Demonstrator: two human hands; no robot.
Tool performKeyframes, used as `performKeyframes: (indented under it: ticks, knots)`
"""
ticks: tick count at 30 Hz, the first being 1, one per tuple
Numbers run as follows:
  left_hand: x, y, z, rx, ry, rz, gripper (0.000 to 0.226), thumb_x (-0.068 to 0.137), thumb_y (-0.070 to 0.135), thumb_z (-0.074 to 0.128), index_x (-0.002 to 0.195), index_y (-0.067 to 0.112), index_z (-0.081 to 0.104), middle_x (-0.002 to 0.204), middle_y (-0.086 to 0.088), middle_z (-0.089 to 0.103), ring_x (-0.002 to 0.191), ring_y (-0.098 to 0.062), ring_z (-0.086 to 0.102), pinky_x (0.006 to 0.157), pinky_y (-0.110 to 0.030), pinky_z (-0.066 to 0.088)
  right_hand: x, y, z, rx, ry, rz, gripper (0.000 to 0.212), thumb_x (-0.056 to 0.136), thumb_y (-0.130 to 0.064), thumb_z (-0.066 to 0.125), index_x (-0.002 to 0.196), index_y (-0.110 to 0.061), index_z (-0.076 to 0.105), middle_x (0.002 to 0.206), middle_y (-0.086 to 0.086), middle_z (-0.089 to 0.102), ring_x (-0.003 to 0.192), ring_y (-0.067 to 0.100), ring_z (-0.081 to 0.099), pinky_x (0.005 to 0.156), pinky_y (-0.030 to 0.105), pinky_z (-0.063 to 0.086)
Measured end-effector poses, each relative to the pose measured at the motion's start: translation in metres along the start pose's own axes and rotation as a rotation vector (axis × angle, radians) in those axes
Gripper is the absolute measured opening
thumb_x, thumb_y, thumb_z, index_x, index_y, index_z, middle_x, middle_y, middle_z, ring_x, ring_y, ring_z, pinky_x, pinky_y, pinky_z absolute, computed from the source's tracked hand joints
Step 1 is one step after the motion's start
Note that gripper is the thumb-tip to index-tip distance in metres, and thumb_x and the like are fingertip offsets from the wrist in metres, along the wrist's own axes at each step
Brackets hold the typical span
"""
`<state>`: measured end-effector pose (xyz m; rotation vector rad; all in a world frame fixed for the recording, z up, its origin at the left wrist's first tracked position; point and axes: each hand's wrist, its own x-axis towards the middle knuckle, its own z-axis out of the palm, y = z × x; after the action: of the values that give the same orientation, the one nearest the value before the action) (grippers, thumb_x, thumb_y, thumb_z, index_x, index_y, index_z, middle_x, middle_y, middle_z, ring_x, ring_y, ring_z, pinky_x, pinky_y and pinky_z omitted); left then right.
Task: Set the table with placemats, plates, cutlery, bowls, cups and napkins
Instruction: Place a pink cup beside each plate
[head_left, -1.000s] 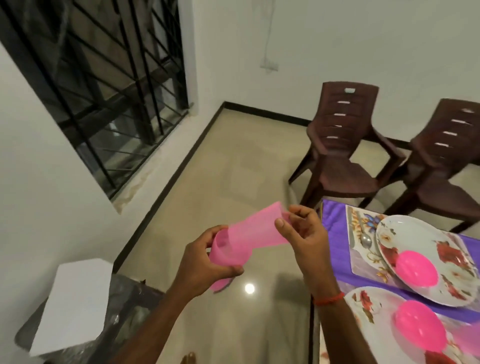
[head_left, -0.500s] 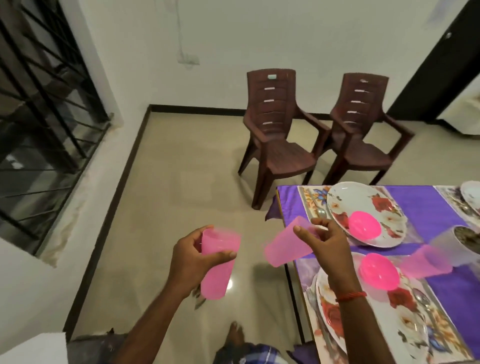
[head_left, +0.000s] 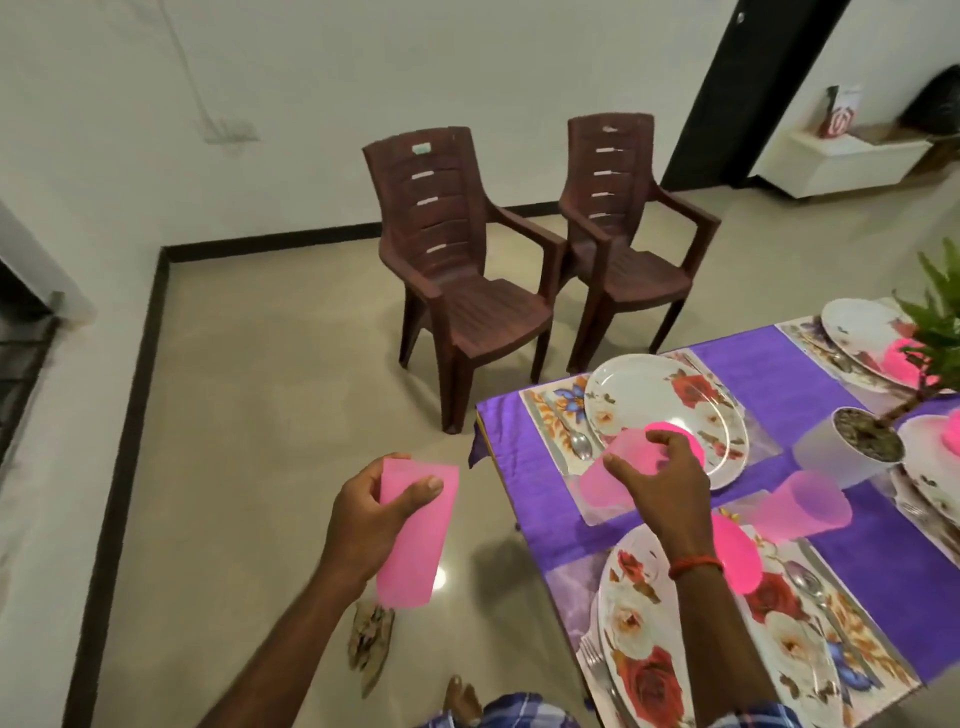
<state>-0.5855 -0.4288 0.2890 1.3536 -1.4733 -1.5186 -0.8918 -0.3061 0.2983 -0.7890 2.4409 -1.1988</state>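
over table (head_left: 779, 374), tilted pink cup (head_left: 618, 467)

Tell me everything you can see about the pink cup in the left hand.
The pink cup is a tall, tapered tumbler of translucent, matte-looking plastic, plain and apparently empty. It hangs in the air over the tiled floor, left of the table, slightly tilted, wider end up and narrower end down. The left hand wraps its upper half, thumb across the front, fingers behind. Nothing else touches it.
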Motion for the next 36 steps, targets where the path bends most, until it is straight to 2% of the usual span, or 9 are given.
performKeyframes:
  ticks: [8,14,18,21,25,27,31,34,36]
  knots:
    - [0.042,0.003,0.034,0.051,-0.079,0.009,0.080,0.052,0.067,0.081,0.123,0.034,0.064,0.108,-0.001,0.073,0.091,-0.027,0.072,0.076,-0.049,0.062,0.042,0.025,0.001,-0.070,0.018,0.071,0.074,0.075,-0.031,0.088,0.137,-0.017,0.049,0.138,0.010,0.055,0.125,0.031,0.053,0.102,0.047,0.050]
    - [0.063,0.012,0.035,0.113,-0.115,0.029,0.090,0.051,0.070,0.076,0.130,0.030,0.061,0.114,0.001,0.068,0.095,-0.025,0.069,0.074,-0.043,0.061,0.048,0.031,0.015,-0.113,-0.014,0.092,0.079,0.073,-0.031,0.090,0.138,-0.018,0.047,0.139,0.010,0.055,0.126,0.030,0.053,0.101,0.045,0.048]
    - [0.079,0.019,0.044,0.137,-0.168,0.030,0.091,0.050,0.071,0.075,0.130,0.032,0.058,0.118,0.004,0.064,0.097,-0.025,0.067,0.076,-0.046,0.063,0.047,0.033,0.026,-0.149,-0.067,0.111,0.082,0.070,-0.030,0.092,0.137,-0.018,0.046,0.136,0.008,0.055,0.125,0.029,0.052,0.100,0.044,0.049]
    - [0.093,0.023,0.050,0.163,-0.225,0.038,0.090,0.048,0.071,0.076,0.128,0.033,0.059,0.117,0.006,0.065,0.097,-0.023,0.067,0.073,-0.040,0.063,0.046,0.033,0.031,-0.181,-0.103,0.134,0.094,0.063,-0.038,0.094,0.140,-0.020,0.043,0.140,0.005,0.054,0.127,0.029,0.051,0.100,0.043,0.048]
    - [0.124,0.028,0.055,0.184,-0.291,0.033,0.089,0.048,0.072,0.077,0.127,0.036,0.057,0.119,0.007,0.063,0.097,-0.022,0.067,0.072,-0.038,0.064,0.060,0.017,0.023,-0.300,-0.121,0.145,0.119,0.054,-0.061,0.091,0.151,-0.024,0.031,0.152,0.003,0.046,0.137,0.032,0.044,0.105,0.054,0.044]
    - [0.146,0.031,0.057,0.183,-0.317,0.034,0.087,0.046,0.075,0.080,0.123,0.041,0.057,0.117,0.009,0.064,0.097,-0.021,0.067,0.073,-0.039,0.064,0.075,0.000,0.020,-0.313,-0.067,0.108,0.113,0.057,-0.064,0.087,0.150,-0.025,0.035,0.151,0.003,0.048,0.138,0.030,0.043,0.107,0.055,0.041]
    - [0.192,0.046,0.059,0.188,-0.353,0.063,0.106,0.035,0.088,0.079,0.127,0.039,0.058,0.118,0.008,0.067,0.098,-0.021,0.069,0.074,-0.039,0.064,0.110,-0.045,0.030,-0.309,0.048,-0.013,0.085,0.072,-0.057,0.082,0.143,-0.026,0.047,0.146,0.003,0.052,0.134,0.027,0.044,0.108,0.050,0.038]
    - [0.229,0.060,0.054,0.203,-0.395,0.090,0.098,0.042,0.079,0.082,0.129,0.039,0.058,0.118,0.008,0.067,0.099,-0.020,0.068,0.075,-0.037,0.064,0.141,-0.082,0.060,-0.273,0.043,-0.126,0.068,0.077,-0.056,0.079,0.134,-0.028,0.054,0.136,0.000,0.059,0.128,0.025,0.049,0.107,0.049,0.041]
    - [0.253,0.071,0.047,0.239,-0.423,0.113,0.094,0.045,0.075,0.081,0.130,0.043,0.055,0.119,0.013,0.063,0.099,-0.018,0.066,0.074,-0.032,0.063,0.159,-0.112,0.084,-0.238,0.010,-0.182,0.057,0.081,-0.051,0.078,0.129,-0.027,0.059,0.132,-0.001,0.061,0.126,0.021,0.050,0.105,0.042,0.040]
